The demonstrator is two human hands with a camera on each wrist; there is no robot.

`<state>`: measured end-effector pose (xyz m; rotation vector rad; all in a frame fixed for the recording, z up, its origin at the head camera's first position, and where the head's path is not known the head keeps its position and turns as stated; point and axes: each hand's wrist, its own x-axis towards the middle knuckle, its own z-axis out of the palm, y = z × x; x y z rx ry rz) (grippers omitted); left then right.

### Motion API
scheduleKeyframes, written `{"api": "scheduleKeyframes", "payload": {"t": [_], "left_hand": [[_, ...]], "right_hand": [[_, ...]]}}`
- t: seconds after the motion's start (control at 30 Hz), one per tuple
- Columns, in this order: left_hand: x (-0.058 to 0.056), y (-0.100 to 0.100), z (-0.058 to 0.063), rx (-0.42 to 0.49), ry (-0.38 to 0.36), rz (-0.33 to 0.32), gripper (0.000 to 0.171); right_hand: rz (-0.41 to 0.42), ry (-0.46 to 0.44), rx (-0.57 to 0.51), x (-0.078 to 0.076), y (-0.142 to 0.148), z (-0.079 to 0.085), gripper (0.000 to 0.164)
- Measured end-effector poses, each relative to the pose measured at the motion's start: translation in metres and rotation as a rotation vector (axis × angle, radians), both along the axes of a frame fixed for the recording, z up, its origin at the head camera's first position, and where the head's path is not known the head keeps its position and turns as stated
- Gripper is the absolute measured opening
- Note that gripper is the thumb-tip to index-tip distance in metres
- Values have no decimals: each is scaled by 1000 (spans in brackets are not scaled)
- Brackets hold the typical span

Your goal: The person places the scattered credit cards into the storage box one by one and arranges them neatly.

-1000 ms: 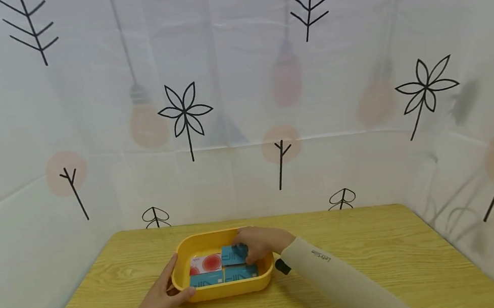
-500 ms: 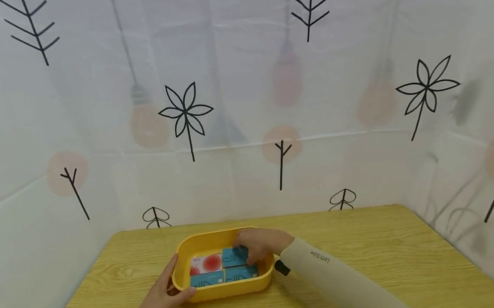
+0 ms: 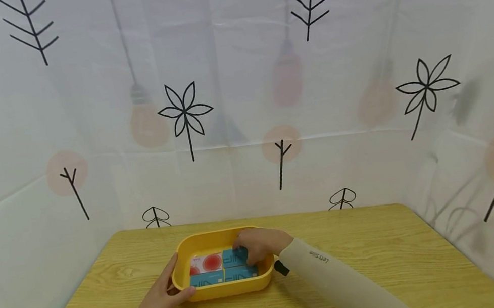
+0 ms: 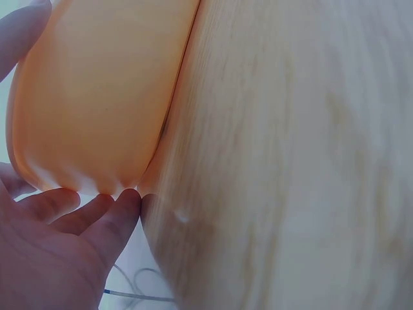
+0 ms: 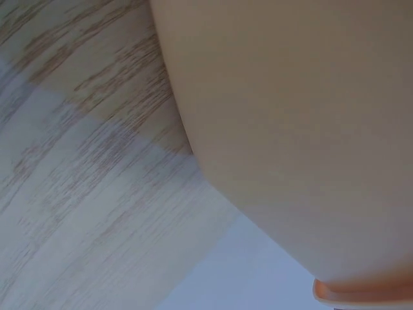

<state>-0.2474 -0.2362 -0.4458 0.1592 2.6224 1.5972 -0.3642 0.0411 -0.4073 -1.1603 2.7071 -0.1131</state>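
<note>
A yellow plastic bin [image 3: 226, 291] stands on the table in the head view. My left hand [image 3: 158, 296] grips its left end, thumb on the front rim and fingers round the side; the left wrist view shows the fingertips against the bin's wall [image 4: 97, 97]. Inside lie two blue boxes along the front and a white box with red circles [image 3: 206, 264] at the back left. My right hand [image 3: 257, 244] reaches in over the back right, curled fingers and thumb pinching a blue box [image 3: 230, 259]; its fingertips are partly hidden. Only the bin's outer wall [image 5: 290, 129] fills the right wrist view.
The wooden table [image 3: 354, 253] extends to both sides of the bin. A white cloth [image 3: 249, 174] with plant drawings hangs behind it and along the sides. A thin cable [image 4: 139, 295] shows beyond the table edge in the left wrist view.
The blue box at my right hand has shifted slightly toward the front row of boxes. The right hand has moved down slightly; the left hand and the bin have stayed in place.
</note>
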Motion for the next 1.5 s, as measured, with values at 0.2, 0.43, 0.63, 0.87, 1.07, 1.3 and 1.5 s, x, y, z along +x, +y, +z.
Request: {"api": "scheduleKeyframes", "payload": {"t": [0.2,0.43,0.63,0.87,1.07,1.3,1.5], "left_hand": [[0,0,0,-6,2,2,100],[0,1,1,-3,-5,7,100],[0,1,0,1,-4,6,101],[0,1,1,-5,-2,7,101],[0,0,1,6,0,0,100],[0,0,1,-14,3,3,100],[1,1,1,-7,-4,7,99]], "right_hand": [[-8,-18,-1,0,-1,1,41],[-10,-32,-6,-2,-1,0,39],[-16,-37,-13,-3,-1,-1,40],[-25,-45,-13,-1,0,0,43],[-7,-57,-32,0,3,6,47],[15,-58,-73,6,11,15,45],[33,-31,-108,14,24,20,46]]}}
